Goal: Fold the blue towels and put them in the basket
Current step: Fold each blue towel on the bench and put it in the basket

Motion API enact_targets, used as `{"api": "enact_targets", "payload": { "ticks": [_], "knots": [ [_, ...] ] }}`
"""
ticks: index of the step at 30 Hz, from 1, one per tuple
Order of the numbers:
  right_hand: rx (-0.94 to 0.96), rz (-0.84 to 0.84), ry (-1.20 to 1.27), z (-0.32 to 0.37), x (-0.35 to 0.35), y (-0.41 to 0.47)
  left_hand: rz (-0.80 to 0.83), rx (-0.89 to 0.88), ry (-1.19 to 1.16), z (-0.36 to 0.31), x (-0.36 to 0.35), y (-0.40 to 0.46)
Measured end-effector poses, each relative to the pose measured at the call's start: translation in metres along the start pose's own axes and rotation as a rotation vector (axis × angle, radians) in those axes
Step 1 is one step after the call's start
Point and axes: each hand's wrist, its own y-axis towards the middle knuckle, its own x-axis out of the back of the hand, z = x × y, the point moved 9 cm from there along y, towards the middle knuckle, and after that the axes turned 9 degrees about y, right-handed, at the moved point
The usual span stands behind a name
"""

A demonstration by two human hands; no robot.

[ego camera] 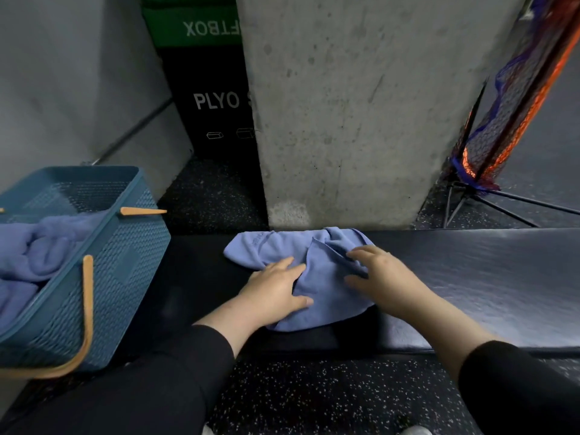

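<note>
A rumpled blue towel [317, 271] lies on a dark padded bench [470, 277], against the foot of a concrete pillar [345, 105]. The left hand [276, 287] rests flat on its left part, fingers spread; the right hand [379, 274] presses its right part, fingers straight and apart. At left, a blue basket [125, 246] holds more towels [34, 249]. Behind, a black box [216, 102] reads "PLYO"; a green one [194, 26] shows mirrored "FTBOX".

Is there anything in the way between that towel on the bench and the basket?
Nothing visible. The towel lies under both hands, and the dark bench between it and the basket to the left looks bare; the basket's top is open.
</note>
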Motion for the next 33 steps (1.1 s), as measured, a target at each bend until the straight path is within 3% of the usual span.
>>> {"api": "enact_targets", "payload": {
  "ticks": [3, 7, 11, 14, 18, 20, 23, 27, 33],
  "knots": [
    [-0.041, 0.092, -0.009, -0.004, -0.019, 0.006, 0.033, -0.038, 0.066, -0.001, -0.008, -0.003],
    [-0.105, 0.041, -0.102, -0.006, -0.025, 0.019, -0.006, -0.031, 0.069, 0.000, -0.013, -0.002],
    [-0.097, 0.085, -0.084, 0.009, -0.035, 0.022, -0.129, 0.001, 0.028, -0.006, 0.002, -0.002],
    [-0.068, 0.068, 0.016, 0.020, -0.026, 0.023, -0.376, -0.051, -0.164, -0.009, 0.040, -0.006],
    [0.013, -0.005, 0.324, 0.042, 0.008, 0.018, -0.388, -0.040, -0.494, -0.007, 0.064, -0.016],
    [0.041, -0.023, 0.344, 0.049, 0.021, 0.011, -0.375, -0.048, -0.550, -0.008, 0.071, -0.021],
    [0.034, -0.151, 0.271, 0.047, 0.046, 0.004, -0.254, -0.074, -0.509, -0.010, 0.076, -0.028],
    [0.025, -0.347, 0.300, 0.041, 0.086, -0.009, -0.119, -0.045, -0.143, 0.002, 0.081, -0.038],
    [-0.015, -0.543, 0.338, 0.029, 0.128, -0.017, -0.455, 0.164, -0.300, 0.071, 0.117, -0.051]
  ]
}}
